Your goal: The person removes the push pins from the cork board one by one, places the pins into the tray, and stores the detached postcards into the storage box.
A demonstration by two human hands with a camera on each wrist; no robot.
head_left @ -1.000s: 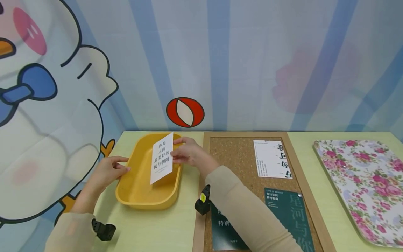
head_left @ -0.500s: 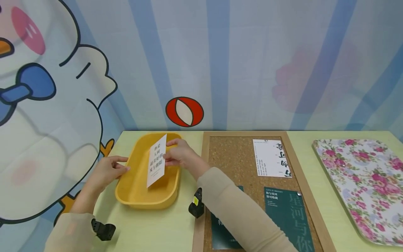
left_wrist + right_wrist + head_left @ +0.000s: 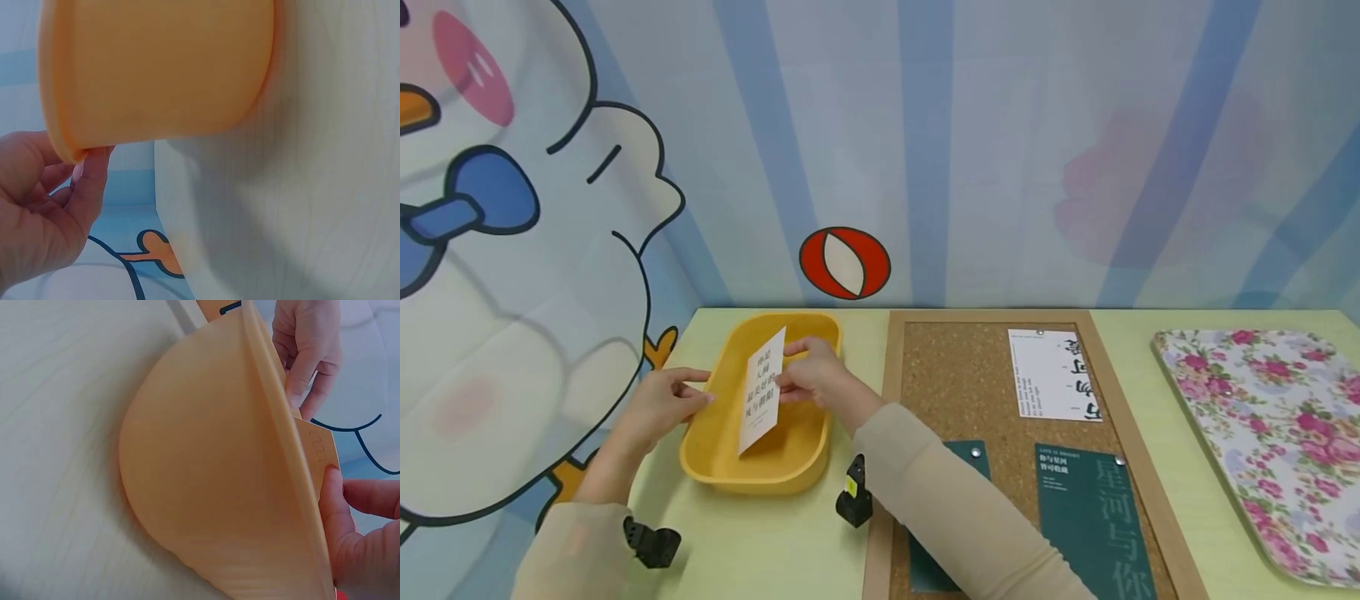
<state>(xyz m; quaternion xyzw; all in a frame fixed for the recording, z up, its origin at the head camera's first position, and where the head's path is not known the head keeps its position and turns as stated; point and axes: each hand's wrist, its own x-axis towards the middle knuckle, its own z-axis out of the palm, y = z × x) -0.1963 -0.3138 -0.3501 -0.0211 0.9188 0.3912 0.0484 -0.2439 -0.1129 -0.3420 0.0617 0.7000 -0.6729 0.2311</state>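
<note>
My right hand (image 3: 816,375) pinches a white card (image 3: 762,392) with printed black characters by its right edge. The card stands tilted inside the yellow plastic basin (image 3: 700,462), its lower end below the rim. At the basin's left side my left hand (image 3: 662,404) pinches the rim between thumb and fingers. From the left wrist view, that hand (image 3: 56,200) holds the rim's corner from outside. In the right wrist view, part of the card (image 3: 317,450) shows above the rim, beside the right hand's thumb (image 3: 334,497).
A cork board (image 3: 951,375) in a wooden frame lies right of the basin. Pinned to it are a white card (image 3: 1048,375) and two dark green cards, one at right (image 3: 1090,517), one partly under my right sleeve. A floral tray (image 3: 1270,442) lies far right.
My right hand has moved left and slightly down, carrying the white card lower into the basin. My left hand has stayed on the rim.
</note>
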